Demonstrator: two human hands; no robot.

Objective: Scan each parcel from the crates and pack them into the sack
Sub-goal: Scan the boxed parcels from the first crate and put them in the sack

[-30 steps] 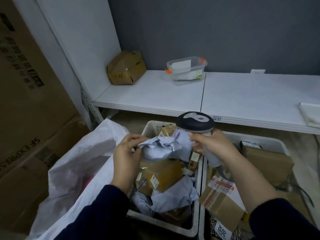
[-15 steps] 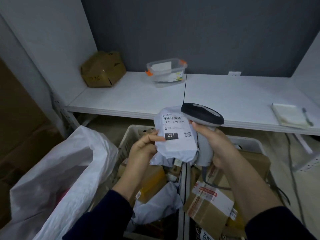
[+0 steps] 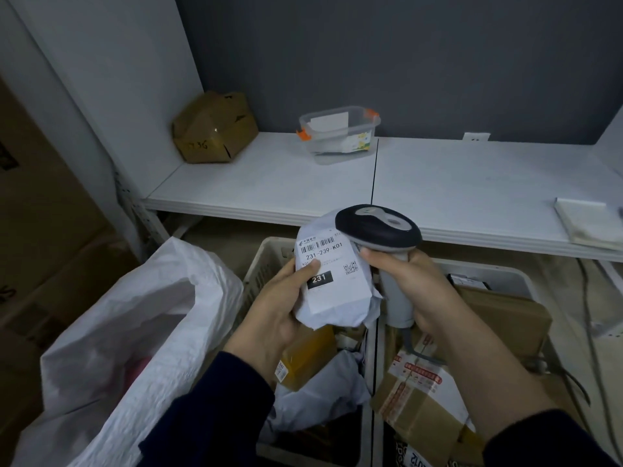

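Observation:
My left hand (image 3: pixel 279 308) grips a white poly-bag parcel (image 3: pixel 332 291) with its barcode label facing up, thumb on the label. My right hand (image 3: pixel 411 284) holds a grey and black handheld scanner (image 3: pixel 379 227) by its handle, its head right beside the parcel's top edge. Both hover over two white crates. The left crate (image 3: pixel 266 254) holds soft bags and a yellow-brown parcel (image 3: pixel 308 355). In the right crate (image 3: pixel 488 267) lie cardboard boxes (image 3: pixel 424 399). The open white woven sack (image 3: pixel 135 332) stands at the left.
A white shelf (image 3: pixel 438 183) runs behind the crates, carrying a crushed cardboard box (image 3: pixel 214 129), a clear plastic tub (image 3: pixel 338 133) and a notepad (image 3: pixel 590 224). Large cartons (image 3: pixel 43 230) stand at the far left. Cables (image 3: pixel 586 315) trail at the right.
My left hand lifted the white parcel out of the left crate and turned its label up. The scanner head has come closer to the label. The view shifted right.

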